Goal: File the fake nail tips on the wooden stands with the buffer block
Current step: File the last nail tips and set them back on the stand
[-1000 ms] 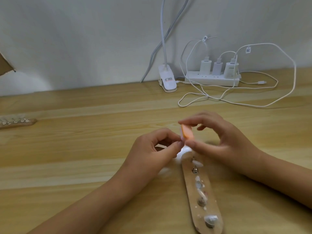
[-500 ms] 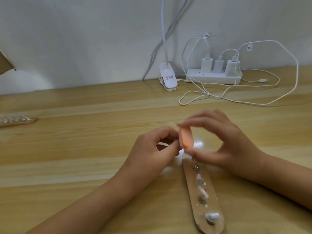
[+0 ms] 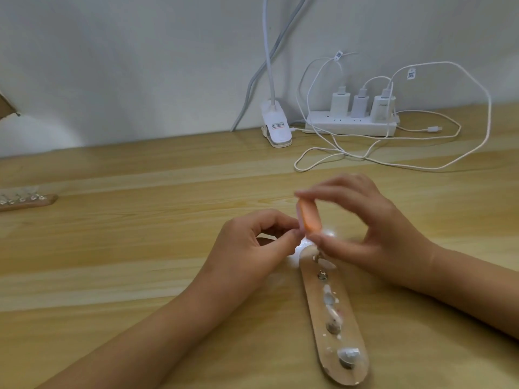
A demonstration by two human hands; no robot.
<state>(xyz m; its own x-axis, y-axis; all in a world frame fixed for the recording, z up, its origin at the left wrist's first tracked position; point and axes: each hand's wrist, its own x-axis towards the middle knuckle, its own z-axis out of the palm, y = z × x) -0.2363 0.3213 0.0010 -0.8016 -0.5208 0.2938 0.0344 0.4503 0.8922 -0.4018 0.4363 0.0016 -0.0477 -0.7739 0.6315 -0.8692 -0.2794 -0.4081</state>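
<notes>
The right hand (image 3: 373,231) grips the orange buffer block (image 3: 309,219) between thumb and fingers, upright above the far end of the wooden stand (image 3: 320,310). The left hand (image 3: 252,245) has its fingers curled, with thumb and forefinger together beside the block. I cannot tell what they pinch, because glare hides it. Nail tips (image 3: 348,353) sit along the stand on the table (image 3: 140,248). A second stand (image 3: 28,199) lies far left.

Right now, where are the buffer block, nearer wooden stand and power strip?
buffer block (image 3: 394,220): head view, orange face.
nearer wooden stand (image 3: 316,318): head view, bare left edge.
power strip (image 3: 359,127): head view, white body.
</notes>
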